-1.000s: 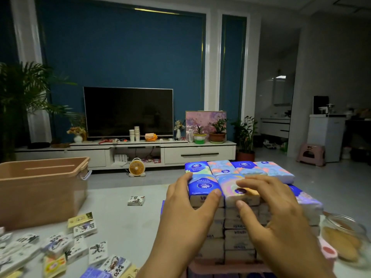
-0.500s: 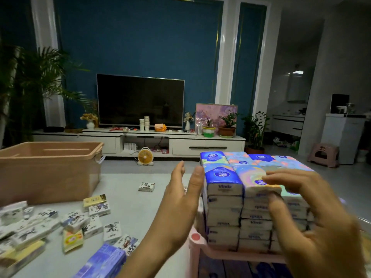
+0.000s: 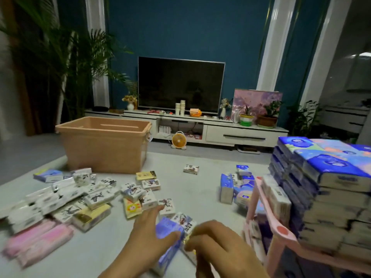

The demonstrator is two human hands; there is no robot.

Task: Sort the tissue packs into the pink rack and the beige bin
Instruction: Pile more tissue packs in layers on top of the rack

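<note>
A blue tissue pack (image 3: 168, 230) lies near the table's front edge. My left hand (image 3: 146, 241) rests on its left side, fingers fairly straight and thumb across its top. My right hand (image 3: 222, 249) hovers just right of it with curled fingers. Its fingertips are at a small gold-edged pack (image 3: 186, 222); blur hides any pinch. The pink rack (image 3: 281, 231) at the right carries a tall stack of blue and pastel packs (image 3: 331, 177). At the back left stands the beige bin (image 3: 104, 145), and its inside is hidden.
Several small white printed and yellow packs (image 3: 96, 197) lie scattered on the left of the table, with pink packs (image 3: 38, 241) at the near left. A few blue packs (image 3: 232, 187) stand beside the rack. One pack (image 3: 191, 169) lies alone mid-table.
Both hands have left the top of the stack on the rack and dropped left to the loose packs at the table's front. The view has swung left and down.
</note>
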